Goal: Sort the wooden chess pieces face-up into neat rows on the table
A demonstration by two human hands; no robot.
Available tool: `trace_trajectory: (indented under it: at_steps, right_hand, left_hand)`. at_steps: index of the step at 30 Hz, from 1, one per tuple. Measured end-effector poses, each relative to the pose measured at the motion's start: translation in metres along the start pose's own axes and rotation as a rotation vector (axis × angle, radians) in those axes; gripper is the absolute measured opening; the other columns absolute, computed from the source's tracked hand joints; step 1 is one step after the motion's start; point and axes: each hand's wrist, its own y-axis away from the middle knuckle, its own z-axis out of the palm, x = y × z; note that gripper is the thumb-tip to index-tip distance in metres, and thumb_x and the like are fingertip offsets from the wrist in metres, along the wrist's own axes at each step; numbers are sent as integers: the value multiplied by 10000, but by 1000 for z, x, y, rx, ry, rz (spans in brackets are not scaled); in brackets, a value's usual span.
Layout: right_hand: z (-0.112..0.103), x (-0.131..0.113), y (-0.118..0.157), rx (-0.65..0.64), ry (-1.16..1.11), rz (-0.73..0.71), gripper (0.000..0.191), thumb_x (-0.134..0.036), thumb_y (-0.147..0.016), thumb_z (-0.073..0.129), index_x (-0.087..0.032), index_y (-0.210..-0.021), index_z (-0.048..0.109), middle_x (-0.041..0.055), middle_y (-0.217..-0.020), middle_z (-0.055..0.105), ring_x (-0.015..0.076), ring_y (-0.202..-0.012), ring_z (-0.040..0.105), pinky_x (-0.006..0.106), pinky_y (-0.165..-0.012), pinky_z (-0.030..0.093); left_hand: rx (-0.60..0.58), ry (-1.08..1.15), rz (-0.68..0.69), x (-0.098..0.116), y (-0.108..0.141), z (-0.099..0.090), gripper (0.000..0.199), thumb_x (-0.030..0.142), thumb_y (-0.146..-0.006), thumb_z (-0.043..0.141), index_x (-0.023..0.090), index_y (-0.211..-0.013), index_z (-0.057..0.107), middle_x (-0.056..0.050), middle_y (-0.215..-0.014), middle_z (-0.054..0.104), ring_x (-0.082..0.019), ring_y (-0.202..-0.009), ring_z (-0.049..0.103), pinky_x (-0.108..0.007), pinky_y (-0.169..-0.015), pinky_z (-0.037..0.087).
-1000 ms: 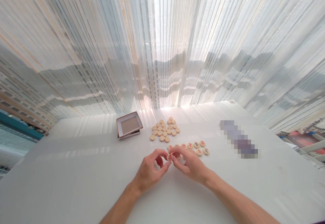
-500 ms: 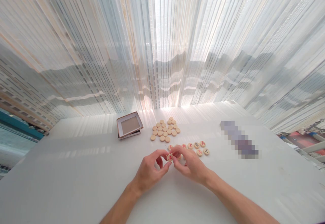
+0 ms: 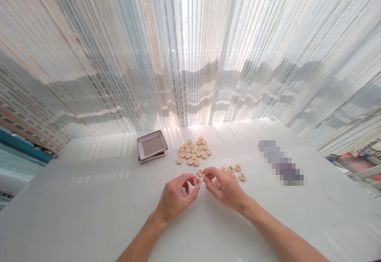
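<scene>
Left hand [image 3: 175, 194]: thumb and fingertips pinched on a round piece [image 3: 197, 182], red character showing. Right hand [image 3: 224, 188] just beside, fingertips slightly parted, no piece visible between them. Lettered discs [image 3: 231, 169] partly behind it. Desk [image 3: 89, 206] white, glossy, streaked with pale light. Farther out: blank-topped discs [image 3: 190, 150] clustered; open box [image 3: 152, 146] to their left; pixelated object [image 3: 281, 165] well right. Past far edge, sheer striped curtain [image 3: 190, 56], backlit.
</scene>
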Motion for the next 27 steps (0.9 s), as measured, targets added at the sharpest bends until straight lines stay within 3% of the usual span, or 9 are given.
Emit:
trace_trajectory:
  at_steps: [5, 11, 27]
  right_hand:
    - [-8, 10, -4, 183, 42, 86, 153, -286, -957, 510, -217, -1049, 610, 46, -848, 709, 186, -784, 684, 248, -586, 539]
    - [-13, 13, -6, 249, 62, 88, 169, -278, -947, 499, -207, -1023, 633, 54, -854, 713, 188, -768, 684, 236, -518, 525]
    - [-12, 10, -3, -102, 172, -134, 251, -57, -854, 520, -230, -991, 640, 24, -831, 690, 197, -822, 601, 320, -728, 486]
  left_hand:
    - [-23, -168, 15, 1, -3, -1, 172, 267, -831, 663, 247, -1000, 632, -9, -887, 698, -166, -686, 602, -331, -744, 501]
    - [-72, -238, 41, 2, -4, -1, 121, 259, -849, 646, 241, -969, 652, -35, -864, 669, -207, -767, 610, -383, -809, 470]
    - [-115, -231, -14, -1, -5, 1, 146, 308, -843, 688, 257, -979, 683, -12, -835, 637, -201, -773, 605, -370, -817, 445]
